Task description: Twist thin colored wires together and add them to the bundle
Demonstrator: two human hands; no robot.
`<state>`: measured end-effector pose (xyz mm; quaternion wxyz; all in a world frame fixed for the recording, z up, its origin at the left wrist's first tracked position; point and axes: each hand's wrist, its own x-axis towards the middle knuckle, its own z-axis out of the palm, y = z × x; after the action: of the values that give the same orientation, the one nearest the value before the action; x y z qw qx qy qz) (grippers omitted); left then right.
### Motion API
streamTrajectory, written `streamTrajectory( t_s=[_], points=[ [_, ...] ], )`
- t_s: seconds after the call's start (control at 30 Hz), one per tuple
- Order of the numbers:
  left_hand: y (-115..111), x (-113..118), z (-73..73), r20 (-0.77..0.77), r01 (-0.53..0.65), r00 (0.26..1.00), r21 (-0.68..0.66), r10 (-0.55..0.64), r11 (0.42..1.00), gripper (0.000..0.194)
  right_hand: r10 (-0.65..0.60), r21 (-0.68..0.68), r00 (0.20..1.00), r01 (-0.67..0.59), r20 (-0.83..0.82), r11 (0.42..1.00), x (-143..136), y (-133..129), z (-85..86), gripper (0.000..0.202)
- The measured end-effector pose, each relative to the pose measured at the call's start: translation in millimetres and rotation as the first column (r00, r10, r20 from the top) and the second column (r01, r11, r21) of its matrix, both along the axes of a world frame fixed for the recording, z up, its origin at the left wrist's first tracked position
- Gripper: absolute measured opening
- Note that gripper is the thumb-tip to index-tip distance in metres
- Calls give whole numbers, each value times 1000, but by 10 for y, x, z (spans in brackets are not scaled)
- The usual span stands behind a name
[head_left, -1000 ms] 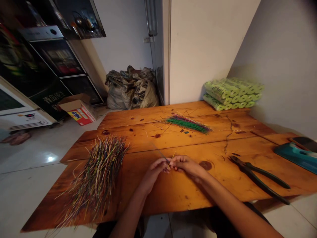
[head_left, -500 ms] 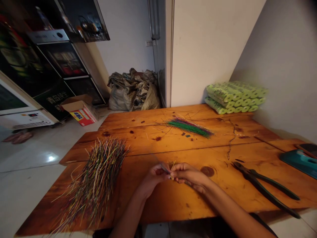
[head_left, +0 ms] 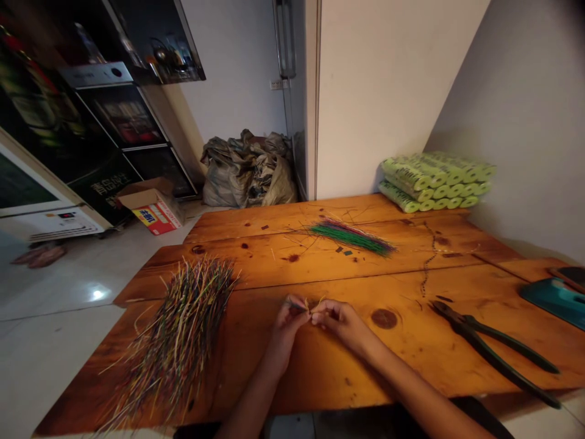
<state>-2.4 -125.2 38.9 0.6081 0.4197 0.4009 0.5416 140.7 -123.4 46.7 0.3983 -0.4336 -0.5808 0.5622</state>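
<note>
Near the middle of the table's front part, my two hands meet with the fingertips pinched close together. My left hand is closed on thin wire strands, dark ones among them. My right hand pinches a thin yellow wire, whose end sticks up between the hands. The fingers hide how the strands cross. Left of my hands lies a large loose pile of multicoloured wires. Beyond them rests a neater bundle of green and purple wires.
Long-handled pliers lie at the right of the wooden table, near a teal object. Green-wrapped rolls are stacked at the back right. On the floor behind stand a cardboard box and stuffed sacks.
My fingertips have shifted slightly left and up, and the wire between them has changed angle. My right hand has turned a little. The table items stay put.
</note>
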Motion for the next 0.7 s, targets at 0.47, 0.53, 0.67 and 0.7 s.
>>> streamTrajectory(
  t_s=[0.47, 0.53, 0.67, 0.7],
  points=[
    [17, -115, 27, -551, -18, 785, 435, 282, 900, 7, -38, -145, 984, 12, -175, 989, -2, 12, 2, 19],
    [-6, -126, 25, -582, -2, 747, 481, 321, 877, 10, -30, -160, 983, 1, -180, 987, 1, 6, 6, 20],
    [-14, -171, -15, -630, 40, 655, 582, 418, 812, 14, -19, -177, 980, -16, -197, 984, 4, 5, -8, 20],
    [-6, -186, -28, -641, 60, 629, 604, 440, 794, 14, -18, -176, 981, -17, -191, 984, 7, 8, -15, 20]
  ],
)
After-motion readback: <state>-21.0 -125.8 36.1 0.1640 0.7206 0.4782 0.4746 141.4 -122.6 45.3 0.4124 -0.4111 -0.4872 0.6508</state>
